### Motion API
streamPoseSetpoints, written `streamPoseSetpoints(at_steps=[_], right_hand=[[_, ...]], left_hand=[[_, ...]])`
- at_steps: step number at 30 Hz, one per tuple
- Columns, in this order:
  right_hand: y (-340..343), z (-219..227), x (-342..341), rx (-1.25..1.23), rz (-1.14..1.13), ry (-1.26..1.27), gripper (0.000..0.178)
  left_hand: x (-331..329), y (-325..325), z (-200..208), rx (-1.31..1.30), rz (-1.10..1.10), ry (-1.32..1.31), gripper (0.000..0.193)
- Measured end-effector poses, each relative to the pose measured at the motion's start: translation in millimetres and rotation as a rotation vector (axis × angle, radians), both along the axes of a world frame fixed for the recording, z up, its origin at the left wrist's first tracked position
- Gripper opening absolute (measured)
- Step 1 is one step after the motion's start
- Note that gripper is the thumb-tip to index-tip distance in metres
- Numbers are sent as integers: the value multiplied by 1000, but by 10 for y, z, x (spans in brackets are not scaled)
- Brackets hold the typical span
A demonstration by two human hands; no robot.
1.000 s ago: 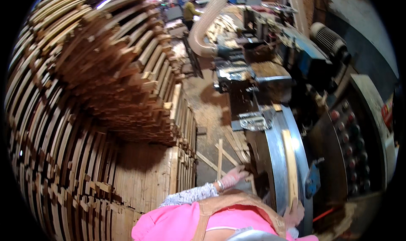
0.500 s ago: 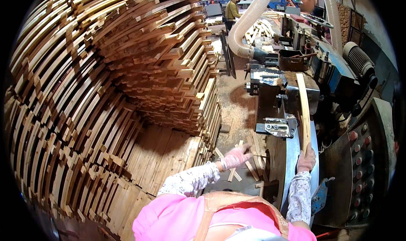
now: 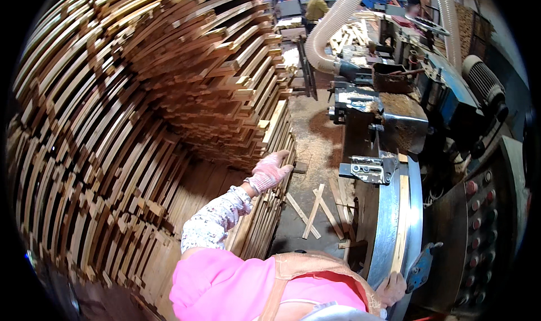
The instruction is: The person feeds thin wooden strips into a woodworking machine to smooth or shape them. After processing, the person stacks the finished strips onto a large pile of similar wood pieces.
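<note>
- My left hand (image 3: pixel 269 171), in a pink glove, is out at the end of the low stack of wooden slats (image 3: pixel 265 219). Fingers are loosely extended and rest on or just over the stack's top edge, closed on nothing as far as I can see.
- My right hand (image 3: pixel 390 289) is low by the lower edge, at the near end of the long strip (image 3: pixel 402 219) lying on the machine's metal rail (image 3: pixel 386 225). Fingers are curled at the strip end; I can't tell if they actually grip it.
- The strip runs away from the right fingers toward the grey clamp bracket (image 3: pixel 366 169).
- My read on handling: the slats are thin, light and stiff along their length, but long enough to flex or whip if held at one end. Dry sawn wood, so not slippery; splinter risk at the edges.
- Best hold, I judge: pinch across the narrow faces, near the end for feeding, nearer the middle for carrying.
- Loose offcuts (image 3: pixel 313 208) lie on the floor between both hands.
- A big slat pile (image 3: pixel 141 95) is beyond the left fingers.
</note>
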State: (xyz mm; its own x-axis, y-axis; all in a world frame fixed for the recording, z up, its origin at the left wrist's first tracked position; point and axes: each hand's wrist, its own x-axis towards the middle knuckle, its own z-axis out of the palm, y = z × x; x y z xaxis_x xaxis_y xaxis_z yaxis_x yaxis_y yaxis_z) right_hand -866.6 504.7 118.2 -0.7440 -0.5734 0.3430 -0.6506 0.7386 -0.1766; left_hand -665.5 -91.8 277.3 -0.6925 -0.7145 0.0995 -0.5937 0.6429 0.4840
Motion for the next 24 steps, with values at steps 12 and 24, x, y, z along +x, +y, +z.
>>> streamPoseSetpoints(at_steps=[12,24], right_hand=[[-2130,184,-1597,-13,53,-30,29],[-2886,43,-1346,-147,81,-119,27]], left_hand=[[176,-1037,3707,-1355,-27,707,58],[333,-1006,5143,-845,429,-187,38]])
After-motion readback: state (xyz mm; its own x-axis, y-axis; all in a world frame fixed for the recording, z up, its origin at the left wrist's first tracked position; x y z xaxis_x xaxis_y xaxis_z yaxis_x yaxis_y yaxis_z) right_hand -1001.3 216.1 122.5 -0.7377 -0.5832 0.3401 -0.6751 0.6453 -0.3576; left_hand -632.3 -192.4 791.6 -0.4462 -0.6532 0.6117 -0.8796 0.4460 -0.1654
